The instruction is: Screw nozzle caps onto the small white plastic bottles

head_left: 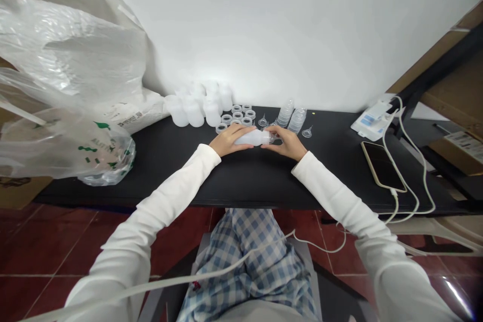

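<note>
left hand (pixel 228 141): wrapped round the white plastic bottle (pixel 252 137), holding it sideways just above the black table (pixel 241 176)
right hand (pixel 289 143): fingers pinched at the bottle's neck end, can't tell on what
behind: more white bottles (pixel 198 105), ring caps (pixel 237 115), clear funnels (pixel 307 132)
right side: phone (pixel 383 165) on its cable
left side: plastic bags (pixel 64 90)

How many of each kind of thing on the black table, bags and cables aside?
Held bottle, between left hand and right hand: 1
Standing white bottles: about 7, blurred
Clear rings: about 8
Loose clear cones: at least 2
Clear stacks: 2
Phone: 1
White box: 1
Total: about 22
</note>
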A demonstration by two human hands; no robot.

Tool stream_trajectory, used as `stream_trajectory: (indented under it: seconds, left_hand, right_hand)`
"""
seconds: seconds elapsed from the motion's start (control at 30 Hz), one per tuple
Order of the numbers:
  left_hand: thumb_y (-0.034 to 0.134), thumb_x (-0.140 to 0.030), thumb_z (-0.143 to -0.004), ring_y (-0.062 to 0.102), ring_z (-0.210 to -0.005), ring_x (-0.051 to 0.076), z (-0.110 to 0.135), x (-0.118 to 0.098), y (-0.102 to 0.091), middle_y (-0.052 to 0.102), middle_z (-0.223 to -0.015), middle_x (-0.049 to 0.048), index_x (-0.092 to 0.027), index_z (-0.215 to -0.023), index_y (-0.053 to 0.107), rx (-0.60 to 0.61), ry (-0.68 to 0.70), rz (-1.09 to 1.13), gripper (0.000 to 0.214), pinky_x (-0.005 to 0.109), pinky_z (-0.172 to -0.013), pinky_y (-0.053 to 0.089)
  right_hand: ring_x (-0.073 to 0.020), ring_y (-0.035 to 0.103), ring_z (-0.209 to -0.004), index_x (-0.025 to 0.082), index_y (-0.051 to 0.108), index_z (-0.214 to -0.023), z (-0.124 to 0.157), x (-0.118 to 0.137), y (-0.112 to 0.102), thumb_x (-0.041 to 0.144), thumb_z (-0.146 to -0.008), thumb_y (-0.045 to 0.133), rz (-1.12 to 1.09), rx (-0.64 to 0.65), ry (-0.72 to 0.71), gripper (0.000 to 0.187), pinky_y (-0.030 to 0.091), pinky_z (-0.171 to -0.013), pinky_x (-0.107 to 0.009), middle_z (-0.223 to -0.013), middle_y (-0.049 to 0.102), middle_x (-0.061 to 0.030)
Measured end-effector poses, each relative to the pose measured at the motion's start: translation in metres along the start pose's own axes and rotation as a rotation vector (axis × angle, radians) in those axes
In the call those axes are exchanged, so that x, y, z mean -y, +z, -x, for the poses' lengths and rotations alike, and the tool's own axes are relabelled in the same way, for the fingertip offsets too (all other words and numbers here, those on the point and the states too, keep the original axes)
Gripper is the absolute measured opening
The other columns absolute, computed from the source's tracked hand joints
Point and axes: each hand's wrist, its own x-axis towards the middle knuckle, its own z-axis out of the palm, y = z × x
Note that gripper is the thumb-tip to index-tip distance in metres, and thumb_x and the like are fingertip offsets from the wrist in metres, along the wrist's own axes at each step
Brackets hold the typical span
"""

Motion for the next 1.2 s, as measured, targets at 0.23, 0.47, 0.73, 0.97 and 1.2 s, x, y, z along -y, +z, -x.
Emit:
stream_trajectory:
  seconds: [0.23,0.47,0.73,0.97,1.2]
  left_hand:
    - [0.065,-0.045,-0.091,0.068,-0.105,0.023,-0.005,-0.006,-0.001,0.072,-0.115,0.0116,-0.022,-0.137,0.06,-0.015,0.075,-0.046,0.052,0.041,-0.097,0.056]
    - [0.06,-0.043,-0.095,0.069,-0.109,0.024,-0.003,-0.006,0.004,0.073,-0.115,0.012,-0.023,-0.137,0.061,-0.054,0.138,-0.138,0.047,0.041,-0.098,0.056]
    - [0.063,-0.047,-0.093,0.071,-0.103,0.024,-0.005,-0.009,0.004,0.074,-0.11,0.0125,-0.019,-0.133,0.062,-0.085,0.134,-0.224,0.049,0.039,-0.093,0.058]
    - [0.067,-0.052,-0.089,0.073,-0.098,0.024,-0.004,-0.007,0.001,0.075,-0.106,0.0125,-0.017,-0.126,0.066,-0.161,0.004,-0.236,0.051,0.036,-0.09,0.06]
    - [0.068,-0.053,-0.088,0.072,-0.101,0.025,-0.004,-0.007,0.003,0.074,-0.108,0.0118,-0.018,-0.125,0.066,-0.124,-0.108,-0.168,0.051,0.039,-0.095,0.059]
  right_hand:
    - [-0.0141,0.054,-0.062,0.017,0.066,-0.097,0.0,0.004,-0.003,0.066,-0.081,0.067,-0.131,0.082,0.13,0.052,0.045,-0.062,-0.028,-0.077,0.065,-0.0024]
    - [-0.0088,0.037,-0.056,0.017,0.057,-0.072,-0.003,0.021,-0.008,0.063,-0.077,0.07,-0.449,0.09,0.32,0.048,0.029,-0.054,-0.025,-0.063,0.046,0.0033]
    - [-0.012,0.042,-0.055,0.018,0.059,-0.077,-0.004,0.017,-0.001,0.067,-0.087,0.055,-0.386,0.115,0.372,0.05,0.033,-0.058,-0.027,-0.059,0.05,0.0026]
    - [-0.0245,0.061,-0.096,0.02,0.064,-0.104,-0.006,-0.007,-0.028,0.048,-0.101,0.038,0.286,-0.277,0.198,0.039,0.044,-0.09,-0.04,-0.1,0.067,-0.0105]
    - [-0.0328,0.052,-0.118,0.018,0.048,-0.139,-0.002,-0.048,-0.035,0.055,-0.094,0.048,0.448,-0.395,0.468,0.058,0.042,-0.101,-0.054,-0.129,0.057,-0.0182]
